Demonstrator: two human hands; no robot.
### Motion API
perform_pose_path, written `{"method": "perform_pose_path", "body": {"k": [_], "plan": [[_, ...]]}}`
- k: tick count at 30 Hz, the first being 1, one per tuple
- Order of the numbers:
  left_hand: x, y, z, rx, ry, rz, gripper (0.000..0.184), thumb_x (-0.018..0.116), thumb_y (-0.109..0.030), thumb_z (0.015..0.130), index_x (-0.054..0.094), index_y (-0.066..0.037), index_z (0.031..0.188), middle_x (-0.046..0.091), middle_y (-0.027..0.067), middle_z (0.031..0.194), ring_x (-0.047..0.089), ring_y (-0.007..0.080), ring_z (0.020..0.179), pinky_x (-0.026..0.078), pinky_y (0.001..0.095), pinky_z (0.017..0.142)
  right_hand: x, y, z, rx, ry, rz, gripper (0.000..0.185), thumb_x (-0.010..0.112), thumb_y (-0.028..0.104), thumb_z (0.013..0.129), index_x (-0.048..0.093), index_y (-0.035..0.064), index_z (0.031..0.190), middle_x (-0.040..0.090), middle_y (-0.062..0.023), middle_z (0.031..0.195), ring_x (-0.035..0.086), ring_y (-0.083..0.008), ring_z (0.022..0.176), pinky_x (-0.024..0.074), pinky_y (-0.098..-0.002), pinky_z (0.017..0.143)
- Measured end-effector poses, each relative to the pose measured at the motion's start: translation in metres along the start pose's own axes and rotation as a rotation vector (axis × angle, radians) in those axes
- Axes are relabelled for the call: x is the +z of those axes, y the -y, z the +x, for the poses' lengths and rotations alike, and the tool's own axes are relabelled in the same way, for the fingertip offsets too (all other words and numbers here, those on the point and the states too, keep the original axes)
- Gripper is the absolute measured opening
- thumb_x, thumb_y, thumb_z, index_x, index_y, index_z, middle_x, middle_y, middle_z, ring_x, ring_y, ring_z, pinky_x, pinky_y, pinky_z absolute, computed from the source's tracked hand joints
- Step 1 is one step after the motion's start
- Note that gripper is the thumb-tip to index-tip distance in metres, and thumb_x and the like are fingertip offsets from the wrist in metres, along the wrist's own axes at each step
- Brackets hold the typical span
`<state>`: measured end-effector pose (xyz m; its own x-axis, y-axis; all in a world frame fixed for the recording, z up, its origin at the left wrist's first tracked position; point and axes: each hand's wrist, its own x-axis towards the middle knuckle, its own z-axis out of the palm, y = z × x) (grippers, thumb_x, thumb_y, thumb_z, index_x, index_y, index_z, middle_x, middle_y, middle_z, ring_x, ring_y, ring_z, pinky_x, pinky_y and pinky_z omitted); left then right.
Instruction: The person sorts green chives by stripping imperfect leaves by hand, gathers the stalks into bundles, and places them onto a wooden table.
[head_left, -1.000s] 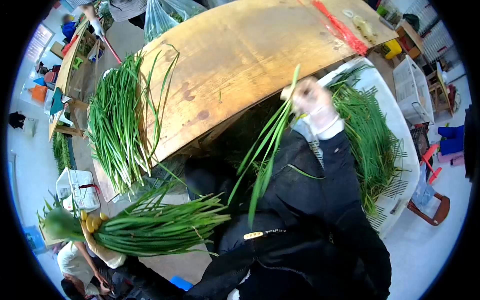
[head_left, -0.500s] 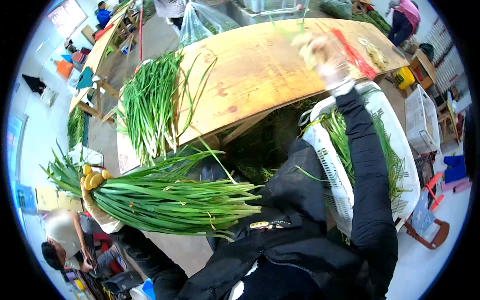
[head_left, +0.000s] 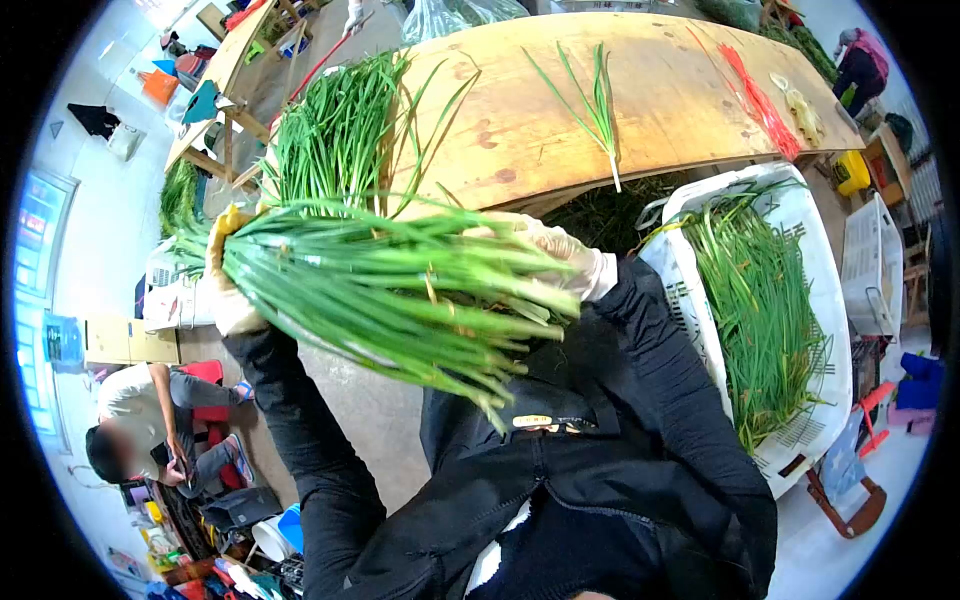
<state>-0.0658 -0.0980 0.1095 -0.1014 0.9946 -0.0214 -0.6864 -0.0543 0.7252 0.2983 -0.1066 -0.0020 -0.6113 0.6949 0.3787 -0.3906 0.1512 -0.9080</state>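
Observation:
A thick bunch of garlic chives (head_left: 380, 290) is held sideways in front of me, blurred, its cut ends pointing right. My left hand (head_left: 232, 270), in a pale glove with yellow fingers, is closed around the leafy end. Against the bunch's far side is my gloved right hand (head_left: 565, 250), with its fingers mostly hidden by the leaves and smeared, so its grip is unclear. Beyond them, another pile of chives (head_left: 335, 135) lies on the wooden table (head_left: 500, 110). A few loose chives (head_left: 600, 115) lie at the table's middle, their white end over the near edge.
To my right stands a white plastic crate (head_left: 835, 370) holding chives. Red ties (head_left: 755, 95) and a pale glove (head_left: 800, 108) lie on the table's right end. A seated person (head_left: 140, 410) is at the left; another person (head_left: 862, 65) bends at the far right.
My right hand has come back from the table's far right to the bunch. A few loose chives now lie on the table. My left hand has raised the bunch and shifted it right.

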Motion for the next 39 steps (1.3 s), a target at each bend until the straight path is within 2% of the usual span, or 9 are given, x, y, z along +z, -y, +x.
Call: {"method": "perform_pose_path", "body": {"k": [1,8,12,17,21,25,30,34,39], "plan": [[-0.011,0.002,0.01,-0.016,-0.025,0.025,0.023,0.051,-0.021,0.081,0.057,-0.004,0.096,0.06,0.01,0.094,0.055,0.0234,0.09,0.045,0.0395,0.081,0.005,-0.01,-0.007,0.265,-0.163,0.714,0.052,0.051,0.035,0.081,0.039,0.0041,0.121,0.044,-0.0123,0.12,0.044,-0.0211,0.109,0.0348,-0.0306,0.09],[-0.064,-0.012,0.037,-0.008,-0.075,0.013,0.02,0.051,-0.017,0.081,0.058,-0.003,0.094,0.059,0.0096,0.096,0.055,0.0224,0.091,0.042,0.0414,0.083,-0.016,0.016,-0.082,0.129,-0.376,0.442,0.021,0.047,0.019,0.086,0.052,-0.0004,0.084,0.058,-0.008,0.072,0.054,-0.0141,0.061,0.0414,-0.0212,0.051],[-0.071,-0.023,0.037,0.052,-0.144,0.037,0.019,0.049,-0.015,0.081,0.057,-0.003,0.095,0.059,0.0093,0.098,0.054,0.022,0.093,0.041,0.0408,0.086,-0.007,0.033,-0.1,0.658,-0.118,-0.706,0.041,0.049,0.027,0.082,0.043,0.003,0.115,0.05,-0.0179,0.112,0.048,-0.0266,0.102,0.0356,-0.0367,0.089],[-0.049,-0.012,0.049,-0.035,-0.133,0.026,0.02,0.052,-0.019,0.08,0.058,-0.004,0.092,0.058,0.0131,0.098,0.054,0.029,0.088,0.042,0.0432,0.081,0.006,0.015,-0.048,0.05,-0.333,-0.682,0.072,0.07,0.033,0.063,0.038,0.0087,0.123,0.04,-0.0136,0.123,0.039,-0.0255,0.111,0.0343,-0.0355,0.09],[-0.026,-0.008,0.053,-0.106,-0.039,-0.07,0.015,0.054,-0.014,0.079,0.059,-0.003,0.089,0.06,0.0101,0.092,0.056,0.0232,0.085,0.044,0.0391,0.08,0.016,0.001,-0.01,-0.083,-0.39,-0.392,0.029,0.063,0.015,0.074,0.055,0.004,0.1,0.06,-0.0057,0.084,0.056,-0.0141,0.075,0.0444,-0.0242,0.066],[0.015,-0.007,0.041,-0.034,-0.103,-0.022,0.012,0.053,-0.012,0.078,0.059,-0.003,0.085,0.061,0.0076,0.085,0.057,0.0184,0.079,0.046,0.0316,0.078,0.025,0.036,-0.005,0.274,-0.417,-0.171,0.015,0.056,0.014,0.08,0.059,-0.0001,0.086,0.061,-0.0073,0.083,0.056,-0.007,0.07,0.0447,-0.0183,0.06],[0.026,-0.009,0.048,0.056,-0.113,0.096,0.014,0.053,-0.015,0.079,0.057,-0.003,0.084,0.059,0.0082,0.084,0.056,0.0192,0.077,0.046,0.0322,0.075,0.031,0.036,-0.01,0.119,-0.171,-0.006,0.058,0.068,0.016,0.071,0.041,0.0066,0.121,0.058,-0.0011,0.087,0.05,-0.0061,0.077,0.0406,-0.0223,0.073],[0.029,-0.014,0.055,0.028,-0.098,0.121,0.016,0.053,-0.017,0.08,0.057,-0.002,0.084,0.06,0.0096,0.084,0.057,0.0216,0.077,0.047,0.0343,0.074,0.025,0.022,-0.011,0.355,-0.179,-0.113,0.045,0.06,0.013,0.078,0.043,0.0081,0.12,0.058,0.0004,0.086,0.05,-0.0059,0.078,0.0408,-0.0218,0.071],[0.058,-0.016,0.039,0.04,-0.074,0.189,0.018,0.053,-0.019,0.08,0.057,-0.001,0.084,0.06,0.0111,0.081,0.058,0.0245,0.073,0.048,0.0374,0.072,0.013,0.015,-0.012,-0.116,-0.195,-1.041,0.027,0.052,0.009,0.08,0.052,0.0086,0.107,0.06,-0.0043,0.08,0.057,-0.0128,0.067,0.0449,-0.0242,0.061]]}}
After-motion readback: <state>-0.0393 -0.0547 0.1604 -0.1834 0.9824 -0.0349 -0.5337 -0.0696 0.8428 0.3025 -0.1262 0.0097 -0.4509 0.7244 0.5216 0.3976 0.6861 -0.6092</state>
